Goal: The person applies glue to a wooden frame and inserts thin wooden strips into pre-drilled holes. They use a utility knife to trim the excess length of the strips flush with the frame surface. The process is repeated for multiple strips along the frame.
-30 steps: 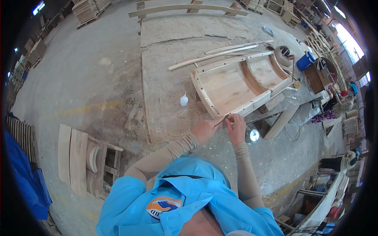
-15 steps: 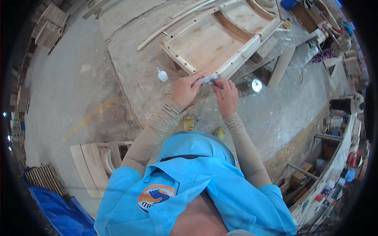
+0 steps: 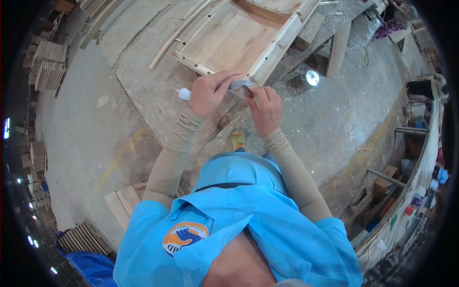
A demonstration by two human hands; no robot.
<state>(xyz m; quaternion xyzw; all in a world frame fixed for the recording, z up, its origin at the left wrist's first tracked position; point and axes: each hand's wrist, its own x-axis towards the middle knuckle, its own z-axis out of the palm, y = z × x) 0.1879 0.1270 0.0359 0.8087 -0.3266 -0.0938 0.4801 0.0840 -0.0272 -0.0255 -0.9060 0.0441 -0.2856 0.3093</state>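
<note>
My left hand [image 3: 206, 94] pinches a small pale grey-white strip [image 3: 237, 84] between thumb and fingers. What the strip is made of is too small to tell. My right hand [image 3: 266, 108] is closed on a small dark brown piece [image 3: 247, 91] at the strip's right end. Both hands are just in front of the near corner of a pale wooden frame with panels [image 3: 229, 43], which has dark holes along its edges. To the left of my left hand a white squeeze bottle with a thin nozzle [image 3: 184, 93] lies on the grey work surface.
A round metal can with a shiny top [image 3: 312, 79] stands right of my hands. Long wooden strips [image 3: 167, 49] lie beyond the bottle. Stacked slats [image 3: 48, 64] are at far left, boards [image 3: 125, 203] at lower left, and a cluttered shelf [image 3: 406, 158] at right.
My view has shifted, so the frame and the bottle appear further left. My hands remain together in front of the frame's corner, and the dark piece in my right hand now shows more clearly.
</note>
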